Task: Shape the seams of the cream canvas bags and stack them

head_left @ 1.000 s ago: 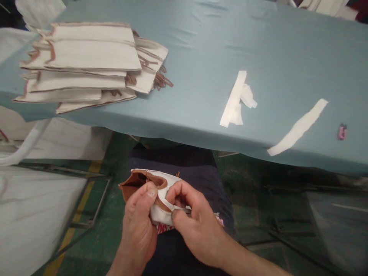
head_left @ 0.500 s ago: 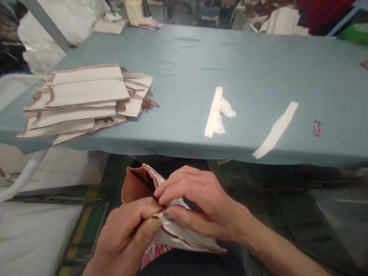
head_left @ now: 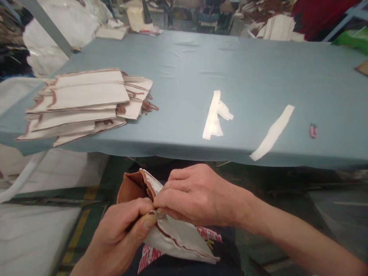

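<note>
A cream cloth bag (head_left: 184, 239) with a brown lining and brown-edged seams is held over my lap, in front of the table's near edge. My left hand (head_left: 126, 224) pinches the bag's seam between thumb and curled forefinger. Close against it, my right hand (head_left: 195, 195) has its fingers closed on the same edge of the bag. Toward the upper left the mouth gapes, baring the brown inside. Whether anything small lies between the fingertips is hidden.
On the blue-grey covered table (head_left: 178, 76) lies a pile of similar cream bags (head_left: 89, 90) at left. White strips (head_left: 212, 115) lie mid-table, another strip (head_left: 273, 132) farther right, then a small pink object (head_left: 313, 130). A white tubular frame (head_left: 25, 178) stands at lower left.
My right hand's fingers have curled down and closed tighter on the bag's edge. The bag has swung slightly left and lower, and more of the printed clothing shows beneath it.
</note>
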`<state>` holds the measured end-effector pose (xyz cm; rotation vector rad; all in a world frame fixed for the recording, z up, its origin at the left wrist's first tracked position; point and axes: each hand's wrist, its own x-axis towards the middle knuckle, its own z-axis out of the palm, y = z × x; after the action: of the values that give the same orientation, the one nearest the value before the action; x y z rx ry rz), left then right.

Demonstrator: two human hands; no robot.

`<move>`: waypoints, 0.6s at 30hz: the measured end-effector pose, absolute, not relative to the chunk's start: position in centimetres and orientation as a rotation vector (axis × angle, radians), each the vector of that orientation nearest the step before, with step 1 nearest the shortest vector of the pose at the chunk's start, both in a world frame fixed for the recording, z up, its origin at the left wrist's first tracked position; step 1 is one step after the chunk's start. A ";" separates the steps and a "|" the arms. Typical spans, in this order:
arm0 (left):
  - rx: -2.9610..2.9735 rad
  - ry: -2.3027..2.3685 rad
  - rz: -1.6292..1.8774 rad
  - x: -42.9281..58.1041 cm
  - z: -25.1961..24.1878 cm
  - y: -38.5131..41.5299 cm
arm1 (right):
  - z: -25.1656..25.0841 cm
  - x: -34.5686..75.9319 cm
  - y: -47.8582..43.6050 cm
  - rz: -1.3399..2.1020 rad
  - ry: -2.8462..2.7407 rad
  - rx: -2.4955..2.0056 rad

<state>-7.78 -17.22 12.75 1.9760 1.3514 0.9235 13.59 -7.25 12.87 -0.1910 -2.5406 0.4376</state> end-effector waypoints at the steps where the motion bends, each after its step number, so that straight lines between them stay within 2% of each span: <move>1: 1.972 1.346 0.905 -7.8 12.7 -17.1 | 13.1 13.7 -7.1 0.421 -2.572 -0.181; 8: 1.864 1.357 0.883 -7.2 12.6 -16.3 | 13.3 13.6 -6.9 0.168 -2.649 -0.191; 14: 1.820 1.414 0.856 -6.9 12.9 -15.5 | 13.2 12.7 -6.1 0.361 -2.752 -0.238; 18: 1.814 1.295 0.729 -8.5 11.2 -15.0 | 14.6 11.8 -5.6 0.424 -2.969 -0.247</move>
<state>-8.46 -14.98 11.25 1.8136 1.2947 0.7294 11.80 -5.64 14.55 -0.2474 -2.9687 0.4242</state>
